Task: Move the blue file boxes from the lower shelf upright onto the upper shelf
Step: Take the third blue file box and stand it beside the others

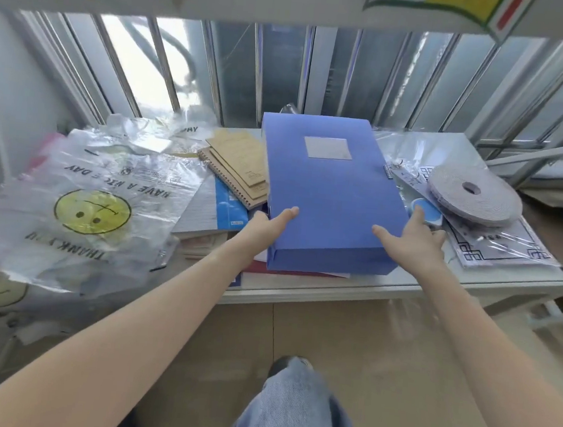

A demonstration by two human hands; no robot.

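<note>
A blue file box with a grey label window lies flat on the lower shelf, resting on a stack of books and papers. My left hand grips its near left edge, thumb on the top face. On the near right edge sits my right hand, thumb on top and fingers down the side. The underside of the upper shelf runs across the top of the view.
Clear plastic bags with a yellow smiley face cover the shelf's left. Spiral notebooks lie left of the box. A grey tape roll and wrapped papers lie right. Metal bars stand behind. My knee is below.
</note>
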